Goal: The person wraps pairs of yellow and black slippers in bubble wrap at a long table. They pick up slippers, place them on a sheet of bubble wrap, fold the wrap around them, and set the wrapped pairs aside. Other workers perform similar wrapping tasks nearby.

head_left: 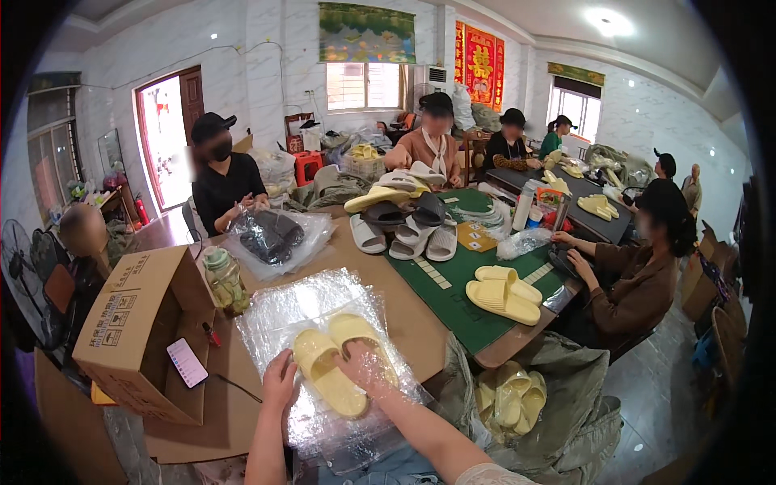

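A pair of pale yellow slippers (330,373) lies side by side on a stack of clear plastic bags (311,307) at the table's near edge. My right hand (364,365) reaches in from the lower right and grips the slippers near their straps. Shiny film seems to cover its fingers and the slippers. Just left of the slippers, my left hand (280,380) has its fingers curled at the edge of a clear bag; its fingertips are partly hidden.
An open cardboard box (145,323) stands at left with a phone (187,361). Beside it is a glass jar (225,283). More slippers (408,212) are piled across the table, and yellow ones (511,396) fill a sack at right. Several co-workers sit around.
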Action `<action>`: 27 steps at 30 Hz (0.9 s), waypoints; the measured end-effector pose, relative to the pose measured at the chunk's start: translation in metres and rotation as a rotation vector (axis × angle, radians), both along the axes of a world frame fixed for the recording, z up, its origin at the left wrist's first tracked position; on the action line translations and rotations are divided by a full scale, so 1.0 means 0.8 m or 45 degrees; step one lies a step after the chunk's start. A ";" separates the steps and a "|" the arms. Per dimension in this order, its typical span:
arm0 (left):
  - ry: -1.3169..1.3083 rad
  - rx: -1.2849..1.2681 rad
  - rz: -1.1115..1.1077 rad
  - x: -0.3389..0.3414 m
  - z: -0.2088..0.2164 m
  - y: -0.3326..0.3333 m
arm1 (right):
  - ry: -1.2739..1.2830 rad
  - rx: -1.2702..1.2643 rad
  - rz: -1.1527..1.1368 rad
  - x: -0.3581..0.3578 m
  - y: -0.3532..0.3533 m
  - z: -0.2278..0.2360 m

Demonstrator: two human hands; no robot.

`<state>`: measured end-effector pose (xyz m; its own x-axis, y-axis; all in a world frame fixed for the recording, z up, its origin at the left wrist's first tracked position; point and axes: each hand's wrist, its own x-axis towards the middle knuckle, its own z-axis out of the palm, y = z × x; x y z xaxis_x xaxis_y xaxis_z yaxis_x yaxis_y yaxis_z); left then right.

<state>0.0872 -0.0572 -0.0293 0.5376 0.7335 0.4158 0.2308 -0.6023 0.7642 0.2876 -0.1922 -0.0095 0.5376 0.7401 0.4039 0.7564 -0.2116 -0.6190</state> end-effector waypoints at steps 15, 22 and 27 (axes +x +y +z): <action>0.020 0.028 0.010 0.000 -0.002 0.002 | -0.031 -0.012 0.011 0.004 0.002 -0.004; -0.002 -0.051 -0.005 -0.001 0.001 0.000 | -0.015 0.027 -0.009 0.001 0.001 -0.004; -0.008 0.011 0.001 0.002 -0.008 0.005 | 0.019 -0.026 -0.017 0.001 0.003 -0.005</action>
